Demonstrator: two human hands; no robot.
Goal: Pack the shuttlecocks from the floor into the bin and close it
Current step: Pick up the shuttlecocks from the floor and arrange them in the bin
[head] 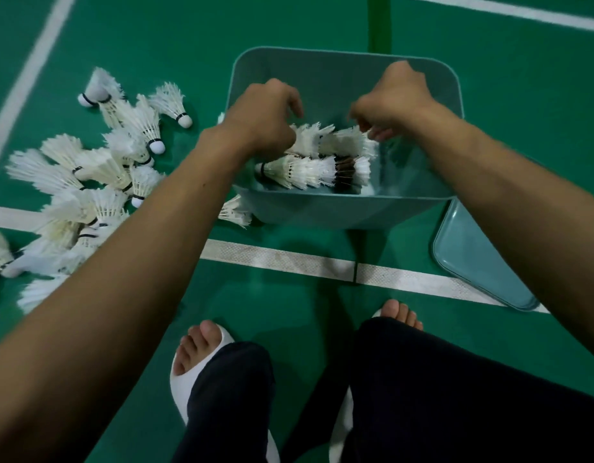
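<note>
A teal bin (339,208) stands open on the green court floor. Inside it lie two rows of nested white shuttlecocks; the lower row (309,170) rests at the bottom. Both hands are over the bin. My left hand (265,118) grips the cork end of the upper row (332,138), and my right hand (396,98) pinches that row's feathered end with curled fingers. Several loose shuttlecocks (98,182) are heaped on the floor left of the bin. The bin's teal lid (473,259) lies flat on the floor at the right.
One shuttlecock (233,212) lies against the bin's front left corner. White court lines (289,259) cross the floor in front of the bin. My feet in white slippers (202,359) stand just behind that line. A green post (379,21) rises behind the bin.
</note>
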